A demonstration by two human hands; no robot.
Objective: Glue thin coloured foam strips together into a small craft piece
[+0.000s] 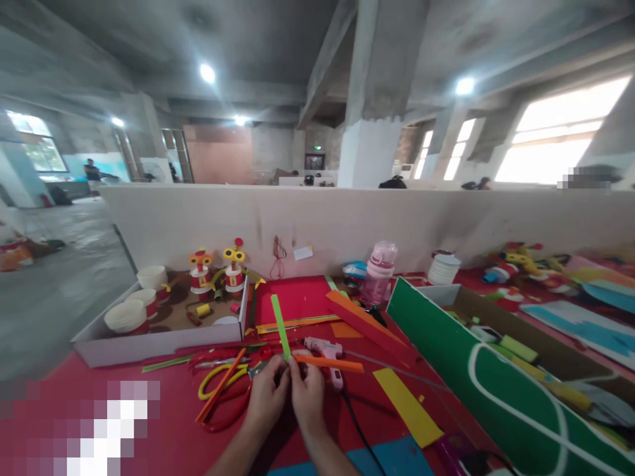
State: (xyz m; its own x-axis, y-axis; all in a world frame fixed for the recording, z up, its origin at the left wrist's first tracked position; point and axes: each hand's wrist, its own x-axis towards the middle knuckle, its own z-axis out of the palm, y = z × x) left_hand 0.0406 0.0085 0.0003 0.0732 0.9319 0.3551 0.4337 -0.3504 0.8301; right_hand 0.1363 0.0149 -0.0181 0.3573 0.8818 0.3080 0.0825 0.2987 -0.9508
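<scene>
My left hand [269, 395] and my right hand [307, 391] are close together, low in the middle of the view, with fingertips pinched. A light green paper strip [280, 324] rises from between them. An orange paper strip [332, 362] points right from my right fingertips, and the two strips meet at the fingers, where the join is hidden. Just left of my left hand lie scissors [211, 387] with yellow and red handles, and another orange strip [221, 385] lies across them. A pink glue gun [323, 346] rests beyond my right hand.
At left, a shallow box [163, 345] holds paper cups [126, 317] and two owl-like cup figures [233, 276]. A green-sided box [436, 354] stands at right, near a pink bottle [380, 274]. Yellow paper [407, 406] and a black cord [354, 423] lie on the red tabletop [163, 416].
</scene>
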